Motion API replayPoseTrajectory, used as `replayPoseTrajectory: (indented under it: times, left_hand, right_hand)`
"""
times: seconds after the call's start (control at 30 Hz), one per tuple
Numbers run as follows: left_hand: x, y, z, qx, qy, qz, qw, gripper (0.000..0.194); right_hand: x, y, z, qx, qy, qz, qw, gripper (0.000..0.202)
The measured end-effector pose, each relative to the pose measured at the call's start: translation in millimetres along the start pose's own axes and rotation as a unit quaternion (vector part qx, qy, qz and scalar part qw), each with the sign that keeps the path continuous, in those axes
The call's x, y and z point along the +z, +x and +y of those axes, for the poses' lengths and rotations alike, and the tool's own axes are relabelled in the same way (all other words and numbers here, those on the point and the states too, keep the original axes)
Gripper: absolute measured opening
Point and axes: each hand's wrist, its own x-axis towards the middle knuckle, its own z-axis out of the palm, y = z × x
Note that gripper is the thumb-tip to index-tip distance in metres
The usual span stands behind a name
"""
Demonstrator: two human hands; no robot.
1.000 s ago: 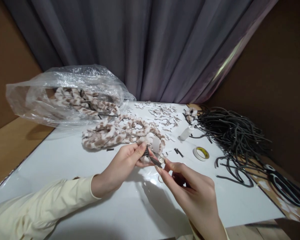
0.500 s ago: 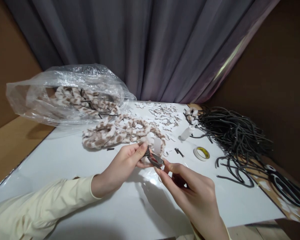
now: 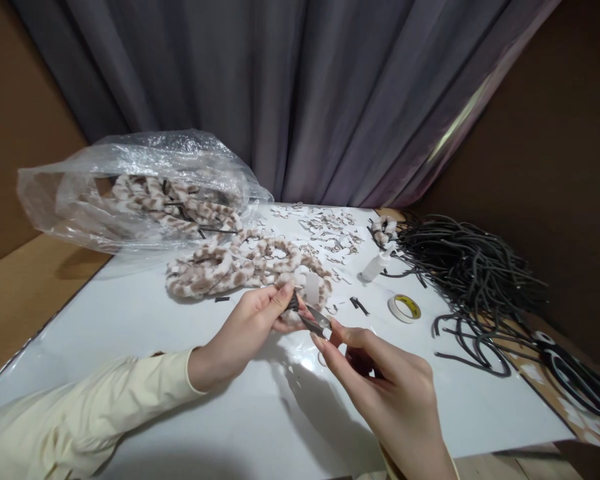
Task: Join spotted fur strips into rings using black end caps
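Observation:
My left hand (image 3: 260, 317) pinches a dark, ridged bit of black elastic cord (image 3: 293, 302) on a fluffy brown-and-white scrunchie (image 3: 293, 317). A pair of small grey thread snips (image 3: 316, 323) is in my right hand (image 3: 380, 373), gripped between thumb and fingers. Their two blades stand apart and point left at the cord, just short of it. Behind my left hand lie more fluffy spotted scrunchies (image 3: 207, 270), with a white tag (image 3: 313, 289) in front of one of them. My left fingers partly hide the held scrunchie.
A clear plastic bag (image 3: 80, 180) of spotted fluffy pieces stands at the back left. Small metal clasps (image 3: 330, 223) are strewn at the back. On the right are a small bottle (image 3: 373, 267), a tape roll (image 3: 404, 309), heaped black cords (image 3: 470, 267) and large scissors (image 3: 573, 373).
The snips have drawn slightly right and down, away from the black cord, and their blades show more apart. My left hand keeps its hold on the scrunchie.

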Motion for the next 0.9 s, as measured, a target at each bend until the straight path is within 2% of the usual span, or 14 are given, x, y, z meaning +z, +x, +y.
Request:
replayPoseTrajectory:
  times: [0.43,0.6,0.77,0.9]
  left_hand:
    - [1.4,-1,1,-0.012,0.014,0.0,1.0,0.039]
    - [1.5,0,-2,-0.006,0.017,0.002,1.0,0.039]
    - [0.5,1,-4,0.011,0.008,0.008,1.0,0.035]
    - [0.0,-1,-5,0.025,0.023,0.043,0.999,0.032]
  right_hand:
    - [1,0,3,-0.02,-0.004,-0.004,1.0,0.009]
    - [7,-3,5,-0.035,-0.018,-0.002,0.999,0.011]
    - [19,-7,4,-0.037,-0.038,0.027,0.998,0.012]
    - [26,-9,-1,-0.038,-0.059,0.057,0.996,0.011]
